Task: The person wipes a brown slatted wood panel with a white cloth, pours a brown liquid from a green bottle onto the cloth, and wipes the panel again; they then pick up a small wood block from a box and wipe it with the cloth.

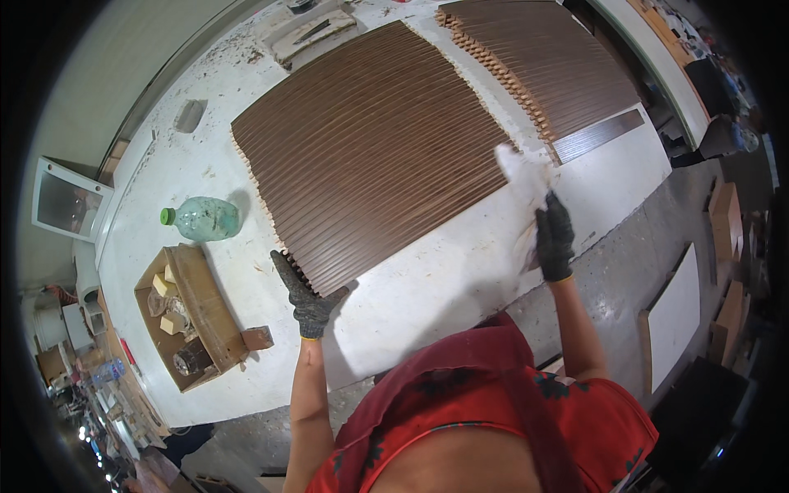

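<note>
A batch of dark brown wooden slats (374,148) lies side by side on a white worktable (460,271). My left hand (302,294), in a dark knit glove, rests with spread fingers against the near left corner of the slats. My right hand (555,238), also gloved, grips a white rag (526,177) that lies on the near right corner of the slats. A second batch of slats (546,62) lies at the far right, its pale end grain showing.
A green-capped clear bottle (204,218) lies on the table at left. Beside it stands an open cardboard box (201,316) with wood blocks and a small brown block (257,338). White panels (675,316) and boards lean on the floor at right.
</note>
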`<state>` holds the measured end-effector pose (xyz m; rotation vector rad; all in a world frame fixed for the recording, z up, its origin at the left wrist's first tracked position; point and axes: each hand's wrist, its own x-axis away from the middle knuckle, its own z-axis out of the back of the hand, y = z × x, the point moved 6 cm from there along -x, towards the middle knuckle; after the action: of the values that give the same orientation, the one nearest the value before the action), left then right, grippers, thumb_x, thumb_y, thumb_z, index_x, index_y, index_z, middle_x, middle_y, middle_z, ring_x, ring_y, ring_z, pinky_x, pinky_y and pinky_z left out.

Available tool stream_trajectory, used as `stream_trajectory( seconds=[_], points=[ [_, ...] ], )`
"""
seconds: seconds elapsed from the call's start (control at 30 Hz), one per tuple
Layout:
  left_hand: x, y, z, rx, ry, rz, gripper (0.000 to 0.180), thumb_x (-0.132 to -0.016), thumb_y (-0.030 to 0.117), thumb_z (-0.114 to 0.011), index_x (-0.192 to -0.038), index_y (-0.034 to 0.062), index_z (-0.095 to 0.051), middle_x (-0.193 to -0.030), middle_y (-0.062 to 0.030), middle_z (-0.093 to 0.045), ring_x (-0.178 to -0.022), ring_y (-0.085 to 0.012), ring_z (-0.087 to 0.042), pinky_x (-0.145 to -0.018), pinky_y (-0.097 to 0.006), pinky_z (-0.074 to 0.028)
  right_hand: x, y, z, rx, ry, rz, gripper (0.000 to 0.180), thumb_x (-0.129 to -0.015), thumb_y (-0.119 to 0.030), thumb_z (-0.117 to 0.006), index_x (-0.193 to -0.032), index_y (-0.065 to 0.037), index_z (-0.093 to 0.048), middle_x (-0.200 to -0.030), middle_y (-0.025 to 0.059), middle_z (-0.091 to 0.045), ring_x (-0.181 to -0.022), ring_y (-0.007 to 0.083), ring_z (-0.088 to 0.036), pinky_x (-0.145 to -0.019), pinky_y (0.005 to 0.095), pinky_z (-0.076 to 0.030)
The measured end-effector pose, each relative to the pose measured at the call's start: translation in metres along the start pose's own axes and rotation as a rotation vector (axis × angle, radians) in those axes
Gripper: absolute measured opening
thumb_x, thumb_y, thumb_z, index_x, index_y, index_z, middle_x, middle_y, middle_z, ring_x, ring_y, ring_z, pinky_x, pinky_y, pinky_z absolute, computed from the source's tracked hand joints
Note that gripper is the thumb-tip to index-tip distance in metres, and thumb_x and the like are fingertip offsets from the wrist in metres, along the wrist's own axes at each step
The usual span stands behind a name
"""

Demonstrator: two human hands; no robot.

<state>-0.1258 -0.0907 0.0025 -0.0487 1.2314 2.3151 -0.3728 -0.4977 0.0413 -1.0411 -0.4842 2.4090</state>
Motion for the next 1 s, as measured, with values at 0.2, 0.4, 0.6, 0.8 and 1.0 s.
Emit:
stream_trajectory(
  seconds=[0.2, 0.4, 0.6, 0.8, 1.0],
  points=[
    [0.019, -0.011, 0.007, 0.074, -0.036, 0.100, 0.148, -0.043, 0.019, -0.097, -0.150, 0.0009, 0.005, -0.143, -0.0180, -0.034, -0.124, -0.0295, -0.045, -0.102, -0.040, -0.043, 0.013, -0.015, -0.001, 0.353, -0.230, -0.074, 0.040, -0.084, -0.011, -0.061, -0.125, -0.008, -0.059, -0.130, 0.0175, -0.056, -0.114, 0.0364, -0.053, -0.099, 0.0457, -0.041],
    [0.030, 0.013, 0.000, 0.100, -0.025, 0.147, 0.139, -0.052, 0.015, -0.093, -0.151, 0.0027, 0.004, -0.151, -0.0175, -0.021, -0.132, -0.0278, -0.036, -0.107, -0.040, -0.039, 0.007, 0.027, 0.030, 0.551, -0.206, -0.160, 0.049, -0.079, -0.024, -0.070, -0.126, -0.015, -0.060, -0.133, 0.0168, -0.055, -0.128, 0.0391, -0.043, -0.105, 0.0494, -0.033],
    [-0.035, 0.026, 0.037, 0.372, 0.220, 0.107, 0.081, -0.078, -0.002, -0.052, -0.151, 0.0015, -0.018, -0.159, -0.0106, -0.016, -0.146, -0.0254, -0.016, -0.119, -0.039, -0.010, -0.087, -0.054, -0.005, 0.308, -0.168, 0.148, 0.038, -0.078, -0.016, -0.073, -0.116, -0.018, -0.065, -0.123, 0.0073, -0.059, -0.123, 0.0359, -0.046, -0.103, 0.0464, -0.033],
    [-0.187, -0.030, 0.049, 0.335, 0.290, 0.148, 0.062, -0.097, 0.025, -0.052, -0.147, -0.0014, -0.027, -0.155, -0.0166, -0.026, -0.142, -0.0260, -0.026, -0.114, -0.035, -0.025, -0.217, -0.086, -0.134, -0.126, -0.310, 0.408, 0.051, -0.085, -0.018, -0.069, -0.132, -0.008, -0.053, -0.135, 0.0170, -0.051, -0.124, 0.0352, -0.048, -0.105, 0.0432, -0.036],
    [-0.282, -0.148, 0.035, 0.488, 0.351, 0.201, 0.050, -0.103, 0.034, -0.035, -0.145, 0.0065, -0.037, -0.146, -0.0117, -0.043, -0.131, -0.0228, -0.042, -0.107, -0.031, -0.033, -0.331, -0.008, -0.305, -0.583, -0.616, -0.097, 0.054, -0.094, -0.026, -0.060, -0.142, -0.005, -0.043, -0.140, 0.0108, -0.048, -0.123, 0.0206, -0.048, -0.105, 0.0285, -0.035]
  ],
)
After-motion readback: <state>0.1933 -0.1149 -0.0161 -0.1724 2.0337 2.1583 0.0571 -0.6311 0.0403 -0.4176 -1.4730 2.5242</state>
